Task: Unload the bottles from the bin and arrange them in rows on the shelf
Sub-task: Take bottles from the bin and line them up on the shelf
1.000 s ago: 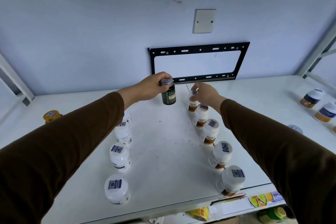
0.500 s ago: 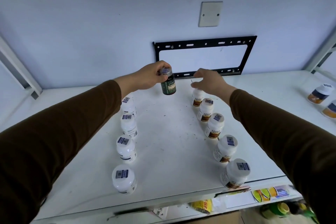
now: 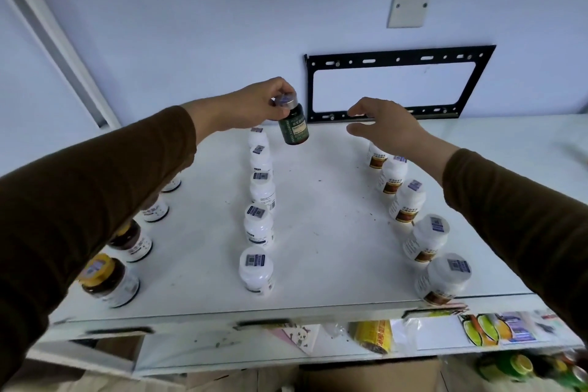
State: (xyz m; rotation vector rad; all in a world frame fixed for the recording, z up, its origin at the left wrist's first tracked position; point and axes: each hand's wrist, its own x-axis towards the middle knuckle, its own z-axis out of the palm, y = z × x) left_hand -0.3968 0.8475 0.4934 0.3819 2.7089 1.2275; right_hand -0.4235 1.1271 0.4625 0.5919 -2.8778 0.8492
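My left hand point(image 3: 257, 103) pinches the silver cap of a dark green bottle point(image 3: 294, 126) and holds it in the air over the back of the white shelf point(image 3: 321, 232). My right hand point(image 3: 383, 127) hovers empty with relaxed fingers above the far end of a row of white bottles with brown labels point(image 3: 409, 204). A middle row of white bottles point(image 3: 259, 226) runs front to back, its far end just left of the green bottle. On the left a third row of brown bottles point(image 3: 109, 278) is partly hidden by my left sleeve.
A black metal bracket point(image 3: 397, 56) and a blank wall plate point(image 3: 410, 3) are fixed to the wall behind the shelf. Below the shelf's front edge lie a yellow packet point(image 3: 374, 336), colourful labels point(image 3: 496, 326) and cardboard boxes point(image 3: 366, 375).
My right hand has let go of the far brown-labelled bottle and lifted off it. The green bottle stays held over the back of the shelf. The view has shifted left, showing the brown bottle row.
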